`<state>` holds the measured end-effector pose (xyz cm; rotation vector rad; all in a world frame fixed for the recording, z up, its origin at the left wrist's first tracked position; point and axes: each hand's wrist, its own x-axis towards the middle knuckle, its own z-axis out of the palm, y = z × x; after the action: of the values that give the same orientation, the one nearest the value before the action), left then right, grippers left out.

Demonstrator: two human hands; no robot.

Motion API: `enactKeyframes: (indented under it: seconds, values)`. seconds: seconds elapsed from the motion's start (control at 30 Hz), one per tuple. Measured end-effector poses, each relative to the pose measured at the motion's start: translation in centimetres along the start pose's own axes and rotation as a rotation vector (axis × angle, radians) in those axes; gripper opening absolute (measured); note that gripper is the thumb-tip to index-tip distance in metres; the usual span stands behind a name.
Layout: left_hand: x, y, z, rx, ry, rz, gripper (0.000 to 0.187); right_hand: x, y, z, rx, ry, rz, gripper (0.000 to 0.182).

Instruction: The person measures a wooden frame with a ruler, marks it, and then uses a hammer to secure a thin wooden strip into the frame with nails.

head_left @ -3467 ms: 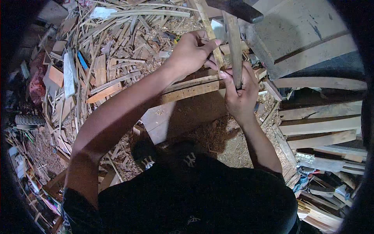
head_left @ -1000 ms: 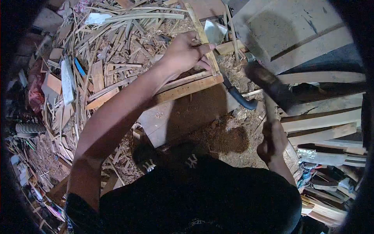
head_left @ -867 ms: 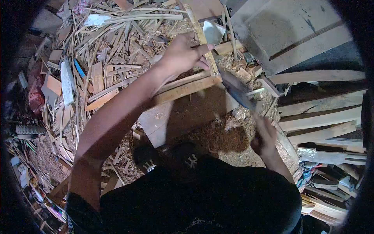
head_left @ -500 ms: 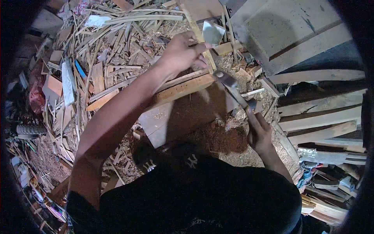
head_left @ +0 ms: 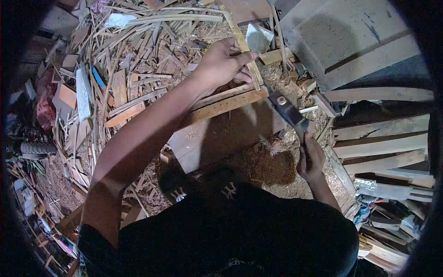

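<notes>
My left hand [head_left: 224,65] is closed around a long narrow wooden strip [head_left: 240,38], thumb on its right side. The strip's lower end meets the right end of a wooden beam [head_left: 226,106] marked with small dark dots. A hammer [head_left: 288,111] with a dark head lies just right of that corner, its head apart from the wood. My right hand [head_left: 313,159] grips the hammer's handle, which is partly hidden by the fingers. Below the beam is a flat board [head_left: 194,143], partly in shadow.
Wood scraps and offcuts [head_left: 152,51] cover the ground at the upper left. A large wooden panel [head_left: 350,41] stands at the upper right. Curved planks [head_left: 383,143] are stacked on the right. A small wheel [head_left: 38,147] is at the left edge.
The hammer head has moved slightly right and down, away from the strip's lower end. The strip and beam appear a little further right, while my left hand keeps its hold.
</notes>
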<state>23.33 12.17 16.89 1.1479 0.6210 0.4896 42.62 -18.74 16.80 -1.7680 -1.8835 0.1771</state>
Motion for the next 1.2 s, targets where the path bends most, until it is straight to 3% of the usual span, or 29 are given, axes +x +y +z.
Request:
enactKeyframes:
  seconds: [0.07, 0.13, 0.23, 0.37, 0.43, 0.57, 0.63, 0.7, 0.77, 0.83, 0.9, 0.97, 1.03, 1.1, 1.17, 1.2]
  values:
    - [0.1, 0.0, 0.0, 0.016, 0.004, 0.020, 0.041, 0.2, 0.2, 0.0, -0.013, -0.009, -0.039, 0.051]
    - [0.2, 0.1, -0.1, 0.018, -0.005, -0.004, 0.041, 0.6, 0.5, 0.2, 0.046, 0.015, -0.122, 0.064]
    - [0.4, -0.1, -0.3, 0.036, -0.010, -0.028, 0.040, 1.1, 1.6, -0.1, 0.015, 0.016, -0.269, 0.062]
    - [0.7, -0.5, -0.2, 0.044, -0.015, 0.003, 0.040, 3.5, 3.0, -2.7, -0.078, -0.039, -0.171, 0.059]
    - [0.8, -0.8, -0.3, 0.035, -0.023, 0.013, 0.040, 5.4, 3.6, -4.8, -0.240, -0.135, -0.318, 0.056]
    - [0.9, -0.9, -0.3, 0.009, -0.030, 0.020, 0.038, 9.0, 3.2, -6.9, -0.293, -0.177, -0.291, 0.055]
    - [0.8, -0.8, -0.3, 0.013, -0.033, 0.004, 0.038, 10.4, 3.5, -8.3, -0.342, -0.252, -0.645, 0.055]
    - [0.8, -0.5, -0.3, 0.023, -0.044, -0.017, 0.037, 11.1, 4.4, -8.1, -0.379, -0.232, -0.642, 0.053]
    - [1.1, -0.3, -0.7, 0.020, -0.042, 0.034, 0.037, 12.5, 4.4, -7.9, -0.478, -0.218, -0.473, 0.048]
    - [1.1, -0.1, -0.6, 0.047, -0.032, 0.010, 0.038, 12.5, 5.0, -8.2, -0.419, -0.207, -0.499, 0.048]
    - [0.5, 0.0, 0.1, 0.000, -0.026, -0.007, 0.038, 13.1, 4.5, -9.1, -0.480, -0.215, -0.817, 0.049]
    - [0.3, -0.3, 0.3, 0.041, -0.020, -0.004, 0.039, 13.1, 5.4, -8.7, -0.445, -0.258, -0.739, 0.048]
    - [0.2, -0.5, 0.4, 0.052, -0.106, 0.008, 0.039, 13.5, 5.3, -7.8, -0.444, -0.085, -0.473, 0.055]
    - [0.0, -0.5, 0.5, 0.050, -0.089, -0.007, 0.038, 13.7, 5.4, -8.3, -0.368, -0.032, -0.596, 0.051]
    - [0.0, -0.5, 0.7, 0.045, -0.067, -0.037, 0.038, 13.5, 4.3, -9.1, -0.410, -0.130, -0.859, 0.053]
    - [-0.1, -0.5, 0.7, 0.046, -0.068, -0.036, 0.038, 13.3, 4.1, -8.6, -0.473, -0.091, -0.867, 0.051]
